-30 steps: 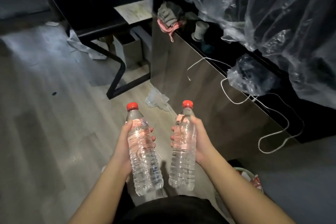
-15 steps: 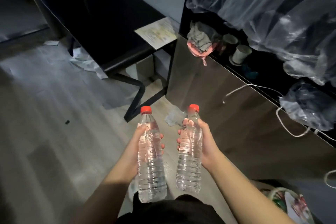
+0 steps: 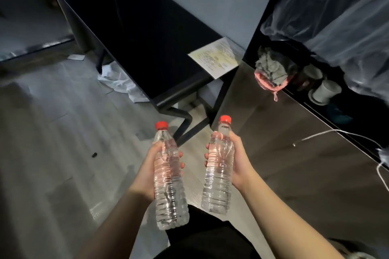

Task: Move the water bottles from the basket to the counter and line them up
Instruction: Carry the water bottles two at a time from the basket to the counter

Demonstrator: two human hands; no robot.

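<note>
Head view: left hand grips left bottle, right hand grips right bottle; both upright, black tabletop straight ahead, neither nearer.

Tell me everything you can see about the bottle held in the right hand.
The right-hand bottle is clear, ribbed plastic with a red screw cap closed on top, and it seems to hold water. It is up in the air, roughly upright, with the cap leaning slightly away from the person. The right hand grips its upper half, fingers curled round it. Nothing else touches it.
</note>
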